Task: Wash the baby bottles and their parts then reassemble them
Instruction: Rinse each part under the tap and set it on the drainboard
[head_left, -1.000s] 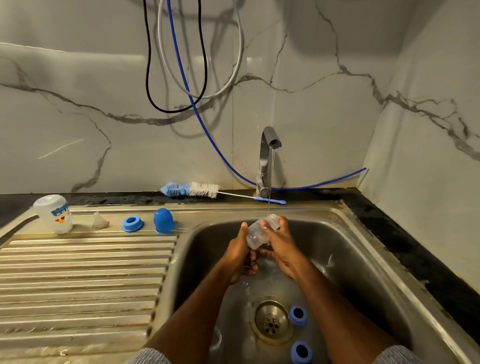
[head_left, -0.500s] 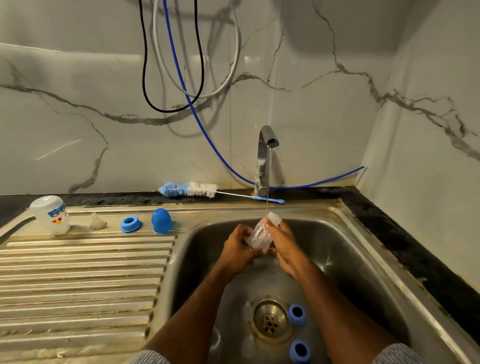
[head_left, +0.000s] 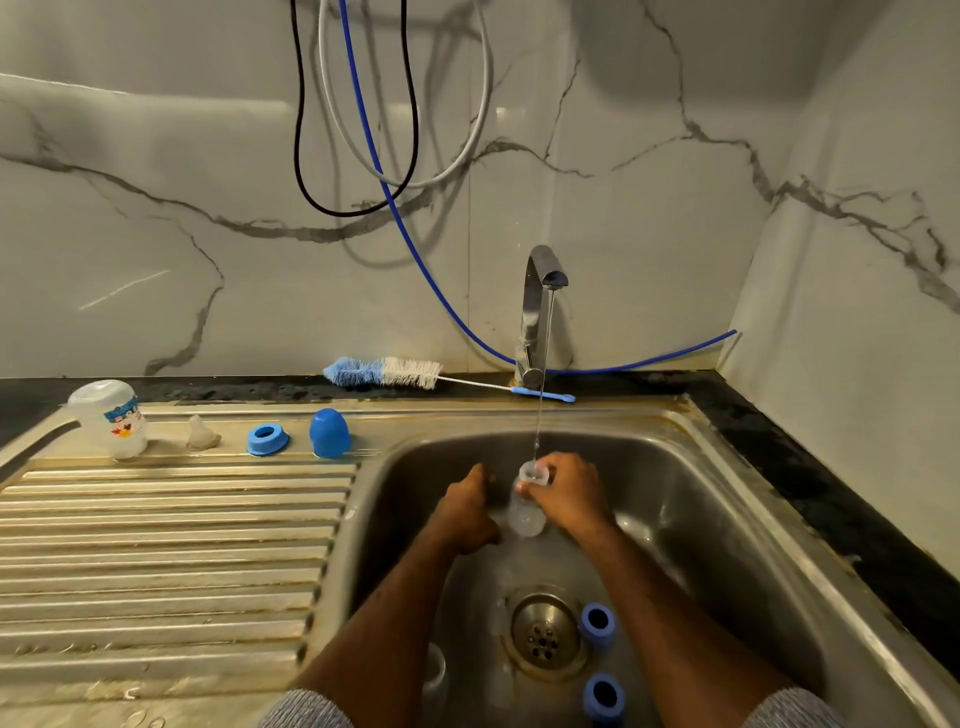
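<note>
— What has the right hand (head_left: 569, 493) got?
— Its fingers curl round the neck of a clear baby bottle (head_left: 527, 512), held upright with the mouth under the thin stream from the tap (head_left: 540, 296).
— And the left hand (head_left: 465, 512)?
— Just beside the bottle, fingers curled; whether it touches the bottle, I cannot tell.
— Below the hands?
— Two blue collar rings (head_left: 597, 623) by the drain (head_left: 543, 631) in the sink (head_left: 727, 519).
— Further left?
— On the drainboard (head_left: 156, 545): blue cap (head_left: 330, 433), blue ring (head_left: 267, 439), clear teat (head_left: 201, 434), and an upturned printed bottle (head_left: 111, 418). Behind, a bottle brush (head_left: 384, 372).
</note>
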